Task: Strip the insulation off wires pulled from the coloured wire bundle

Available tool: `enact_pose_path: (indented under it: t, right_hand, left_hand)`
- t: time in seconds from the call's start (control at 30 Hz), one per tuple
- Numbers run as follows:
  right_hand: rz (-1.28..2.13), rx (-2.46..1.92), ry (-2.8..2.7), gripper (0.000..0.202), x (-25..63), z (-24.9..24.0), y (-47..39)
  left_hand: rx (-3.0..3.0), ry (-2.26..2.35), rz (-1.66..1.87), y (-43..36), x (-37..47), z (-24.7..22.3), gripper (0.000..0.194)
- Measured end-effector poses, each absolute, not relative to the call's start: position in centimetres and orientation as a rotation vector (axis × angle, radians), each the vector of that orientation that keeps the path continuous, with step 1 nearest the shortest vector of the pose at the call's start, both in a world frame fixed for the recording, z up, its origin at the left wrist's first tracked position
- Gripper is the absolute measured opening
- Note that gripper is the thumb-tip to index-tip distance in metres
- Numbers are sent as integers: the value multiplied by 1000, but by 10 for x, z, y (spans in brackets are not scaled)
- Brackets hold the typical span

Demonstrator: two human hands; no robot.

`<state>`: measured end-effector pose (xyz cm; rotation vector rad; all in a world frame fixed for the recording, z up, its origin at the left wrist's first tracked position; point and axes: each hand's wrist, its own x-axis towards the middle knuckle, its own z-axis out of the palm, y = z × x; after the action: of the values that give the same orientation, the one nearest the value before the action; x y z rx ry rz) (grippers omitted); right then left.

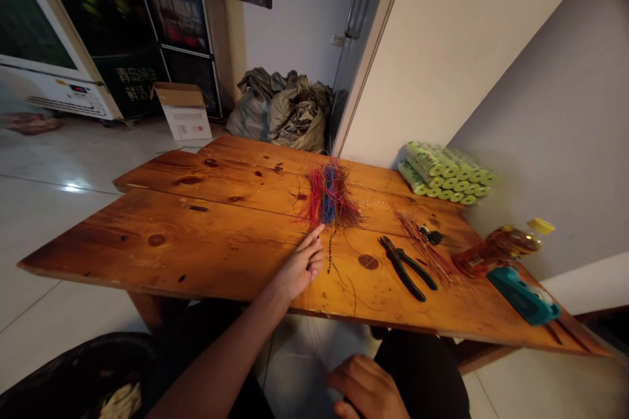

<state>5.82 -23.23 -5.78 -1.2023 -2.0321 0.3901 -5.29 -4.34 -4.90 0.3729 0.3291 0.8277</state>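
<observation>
My left hand [307, 260] rests over the table near its front edge. Its index finger reaches to the near end of a pile of thin red, blue and brown wires [330, 200], while the other fingers curl in. A few fine reddish wires trail down from this hand past the table edge. Beside it lies a dark, beaded-looking strand [330, 252]. Lower down, in front of the table and above my lap, my right hand [368, 387] is curled and slightly blurred; what its fingers hold is hidden. Dark-handled cutting pliers [407, 268] lie on the table to the right.
On the wooden table [108, 229] are more loose wires [427, 245], a key ring with a black fob [431, 234], an amber bottle [496, 249], a teal tape dispenser [523, 294] and stacked green-wrapped rolls [445, 173]. A black-lined bin [73, 366] stands lower left.
</observation>
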Motion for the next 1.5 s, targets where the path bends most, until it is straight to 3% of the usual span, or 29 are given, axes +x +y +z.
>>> enact_pose_path:
  t: [0.07,0.13,0.27,0.47,0.73,0.93,1.07,1.17,1.27,1.33,1.5]
  right_hand:
    - [670,-1268,-1870,62,66,-54,-222]
    - [790,-1381,-1651,72,72,-47,-204]
    - [898,-1570,-1113,47,59,-33,-164]
    - [1537,-1273,-780,49,11,-41,-146]
    - [1397,-1152,-598,39,28,-31,-150]
    - [1373,-1103,-640,32,37,-26,-140]
    - [1432,-1217,-808,34,40,-34,-136]
    - [1073,-1477,-1202,34,65,-34,-127]
    - [70,-1804,-1526,28,103,-23,-109]
    - [-377,-1990,-1669,27,126,-15,-96]
    - [-719,-2176,-2051,17,147,-6,-77]
  left_hand:
    - [401,305,814,-45,-52,-48,39]
    - [427,286,799,-47,-50,-46,37]
    - [475,277,766,-52,-49,-40,35]
    - [660,368,822,-56,-54,-33,36]
    - [614,567,1065,-32,-63,-42,41]
    - [1032,380,618,-37,-73,-38,33]
    - [1394,440,606,-39,-68,-44,19]
    - [1330,557,738,-35,-63,-48,18]
    - [1199,595,822,-33,-61,-47,18]
    - [1139,601,832,-33,-61,-45,17]
    - [1068,605,769,-35,-57,-49,18]
